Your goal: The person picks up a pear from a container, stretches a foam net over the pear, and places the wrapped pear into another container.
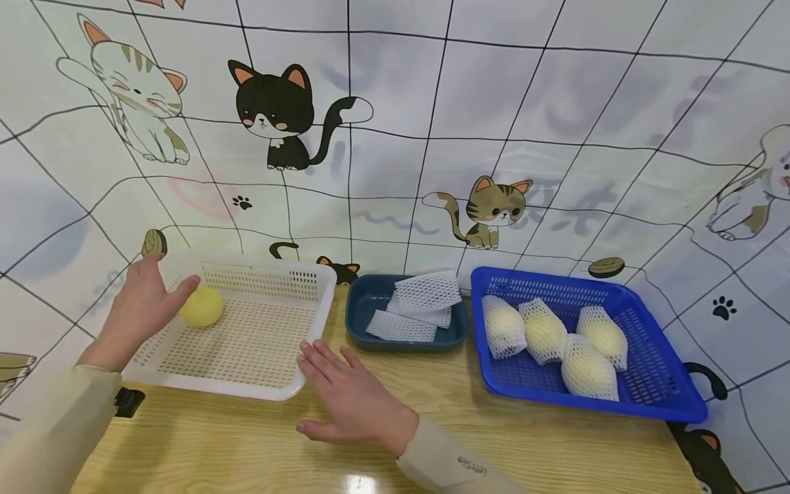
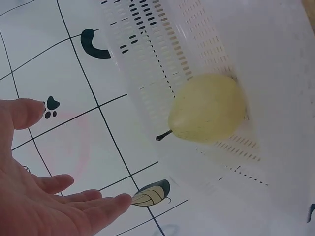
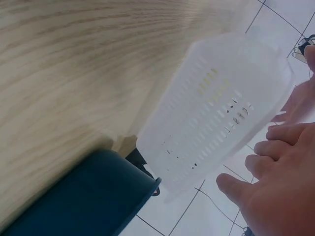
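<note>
A bare yellow pear (image 1: 202, 306) with a dark stem lies in the left part of the white plastic basket (image 1: 289, 391). Over that basket's left side is my left hand (image 1: 143, 296), fingers and thumb spread and holding nothing; its thumb overlaps the pear in the head view. The left wrist view has the pear (image 2: 209, 108) apart from the left hand (image 2: 49, 196). My right hand (image 1: 358, 405) is stretched out flat, its fingertips right at the basket's right rim. In the right wrist view, the right hand (image 3: 280, 177) shows straight fingers beside the basket (image 3: 216, 113).
A dark teal tray (image 1: 407, 346) holding several white foam net sleeves (image 1: 426, 295) stands mid-table. To its right, a blue basket (image 1: 586, 408) contains several pears in foam nets (image 1: 589, 367). Behind the wooden table (image 1: 247, 446) hangs a cat-patterned sheet (image 1: 395, 137).
</note>
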Action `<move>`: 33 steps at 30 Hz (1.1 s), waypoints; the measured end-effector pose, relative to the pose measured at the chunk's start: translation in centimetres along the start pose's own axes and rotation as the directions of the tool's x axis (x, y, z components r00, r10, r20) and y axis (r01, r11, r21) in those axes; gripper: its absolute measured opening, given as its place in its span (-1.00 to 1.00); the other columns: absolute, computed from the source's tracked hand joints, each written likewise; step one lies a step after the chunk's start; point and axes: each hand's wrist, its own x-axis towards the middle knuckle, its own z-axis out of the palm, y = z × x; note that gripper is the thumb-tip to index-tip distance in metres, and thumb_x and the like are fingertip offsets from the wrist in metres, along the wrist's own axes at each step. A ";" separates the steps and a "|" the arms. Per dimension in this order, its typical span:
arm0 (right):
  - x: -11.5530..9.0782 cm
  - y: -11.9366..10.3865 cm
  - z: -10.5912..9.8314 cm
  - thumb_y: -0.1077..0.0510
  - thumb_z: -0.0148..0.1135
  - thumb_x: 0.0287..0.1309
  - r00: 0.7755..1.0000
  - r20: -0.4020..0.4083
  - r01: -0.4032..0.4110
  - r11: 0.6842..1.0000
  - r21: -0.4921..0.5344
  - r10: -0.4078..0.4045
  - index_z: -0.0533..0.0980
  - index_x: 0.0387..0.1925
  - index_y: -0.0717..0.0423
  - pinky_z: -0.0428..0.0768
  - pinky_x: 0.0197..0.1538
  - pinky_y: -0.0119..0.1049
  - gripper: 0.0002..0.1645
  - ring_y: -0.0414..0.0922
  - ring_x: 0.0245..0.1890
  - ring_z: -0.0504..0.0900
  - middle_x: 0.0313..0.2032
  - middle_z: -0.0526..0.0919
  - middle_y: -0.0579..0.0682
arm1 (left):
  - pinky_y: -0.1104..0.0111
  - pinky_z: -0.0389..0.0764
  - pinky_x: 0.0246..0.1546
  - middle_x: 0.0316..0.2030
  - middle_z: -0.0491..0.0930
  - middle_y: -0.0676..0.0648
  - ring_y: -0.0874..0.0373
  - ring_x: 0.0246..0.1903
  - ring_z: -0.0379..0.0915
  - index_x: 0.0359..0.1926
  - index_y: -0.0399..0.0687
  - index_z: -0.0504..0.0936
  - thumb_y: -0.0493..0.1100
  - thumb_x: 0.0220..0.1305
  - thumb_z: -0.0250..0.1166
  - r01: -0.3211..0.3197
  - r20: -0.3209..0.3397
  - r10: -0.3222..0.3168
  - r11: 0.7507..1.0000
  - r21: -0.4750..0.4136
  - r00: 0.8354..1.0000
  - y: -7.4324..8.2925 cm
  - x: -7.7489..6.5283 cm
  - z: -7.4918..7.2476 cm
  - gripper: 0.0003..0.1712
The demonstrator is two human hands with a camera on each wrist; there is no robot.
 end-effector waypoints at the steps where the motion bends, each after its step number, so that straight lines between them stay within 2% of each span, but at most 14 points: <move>1: 0.0 0.0 0.1 -0.51 -0.06 0.41 1.000 0.002 -0.001 1.000 -0.001 0.001 0.03 0.64 0.11 0.08 0.56 0.04 0.10 -0.09 0.63 -0.17 0.65 -0.12 0.03 | -0.47 0.32 0.03 0.31 -0.03 -0.81 -0.72 0.19 0.10 0.47 -0.71 -0.14 0.15 0.56 0.03 0.000 0.007 0.000 1.000 0.003 1.000 0.1 0.3 -0.1 0.03; 6: 0.0 0.0 0.5 -0.50 -0.06 0.41 1.000 0.015 -0.009 1.000 -0.002 0.009 0.01 0.64 0.13 0.10 0.55 0.06 0.11 -0.07 0.63 -0.16 0.65 -0.13 0.04 | -0.47 0.25 0.14 0.31 -0.01 -0.82 -0.72 0.26 0.03 0.44 -0.78 -0.16 0.14 0.55 0.04 0.002 0.074 -0.004 1.000 0.020 0.997 0.6 2.1 -0.5 0.05; 11: -0.1 0.0 0.5 -0.49 -0.01 0.39 1.000 0.025 -0.012 1.000 -0.012 0.013 0.03 0.63 0.13 0.13 0.54 0.04 0.11 -0.07 0.63 -0.13 0.65 -0.12 0.04 | -0.46 0.21 0.20 0.33 -0.07 -0.81 -0.72 0.28 -0.01 0.43 -0.79 -0.20 0.18 0.56 0.02 0.020 0.165 -0.025 0.999 0.032 0.986 0.9 3.4 -0.3 0.09; 15: 0.1 -0.1 0.4 -0.49 0.01 0.38 0.999 0.030 -0.012 1.000 -0.022 0.013 0.03 0.63 0.13 0.13 0.54 0.02 0.12 -0.07 0.62 -0.12 0.65 -0.12 0.04 | -0.44 0.26 0.20 0.36 -0.17 -0.82 -0.73 0.25 0.05 0.40 -0.85 -0.20 0.19 0.56 0.00 0.034 0.192 -0.044 0.998 0.055 0.981 0.7 4.4 0.5 0.10; 19: 0.2 -0.1 0.3 -0.49 0.04 0.37 0.999 0.039 -0.013 1.000 -0.022 0.014 0.05 0.63 0.13 0.15 0.54 0.02 0.12 -0.07 0.62 -0.11 0.65 -0.12 0.05 | -0.43 0.32 0.15 0.36 -0.27 -0.83 -0.76 0.19 0.10 0.39 -0.85 -0.26 0.24 0.54 -0.01 0.075 0.209 -0.083 0.996 0.046 0.974 0.3 5.4 1.7 0.16; 23: 0.1 -0.1 0.2 -0.49 0.04 0.37 0.998 0.054 -0.019 1.000 -0.009 0.020 0.04 0.63 0.13 0.15 0.54 0.02 0.13 -0.07 0.62 -0.12 0.65 -0.13 0.04 | -0.43 0.36 0.10 0.29 -0.12 -0.86 -0.75 0.15 0.14 0.40 -0.83 -0.21 0.28 0.48 0.08 0.085 0.242 -0.101 0.994 0.073 0.965 -0.4 6.0 2.7 0.21; 28: 0.1 0.0 0.3 -0.48 0.05 0.37 0.998 0.060 -0.024 1.000 0.015 0.023 0.02 0.64 0.13 0.14 0.54 0.02 0.13 -0.08 0.63 -0.14 0.65 -0.16 0.03 | -0.36 0.49 -0.05 0.12 0.16 -0.82 -0.70 0.06 0.30 0.31 -0.81 0.03 0.27 0.39 0.20 0.059 0.324 -0.112 0.984 0.170 0.939 -1.5 6.2 3.1 0.14; 31: 0.1 -0.1 0.4 -0.48 0.05 0.37 0.998 0.061 -0.020 1.000 0.019 0.019 0.02 0.63 0.13 0.16 0.53 0.01 0.13 -0.08 0.62 -0.13 0.65 -0.16 0.03 | -0.33 0.51 -0.05 0.08 0.22 -0.81 -0.69 0.06 0.32 0.24 -0.85 0.02 0.27 0.37 0.23 0.090 0.380 -0.153 0.980 0.179 0.912 -2.1 6.1 3.0 0.15; 33: 0.1 -0.1 0.5 -0.48 0.04 0.37 0.998 0.066 -0.018 1.000 0.016 0.017 0.03 0.64 0.12 0.17 0.53 0.00 0.12 -0.09 0.62 -0.14 0.65 -0.16 0.02 | -0.32 0.52 -0.03 0.07 0.24 -0.82 -0.69 0.06 0.32 0.21 -0.88 -0.01 0.24 0.36 0.25 0.104 0.402 -0.169 0.978 0.179 0.900 -2.4 6.0 3.0 0.16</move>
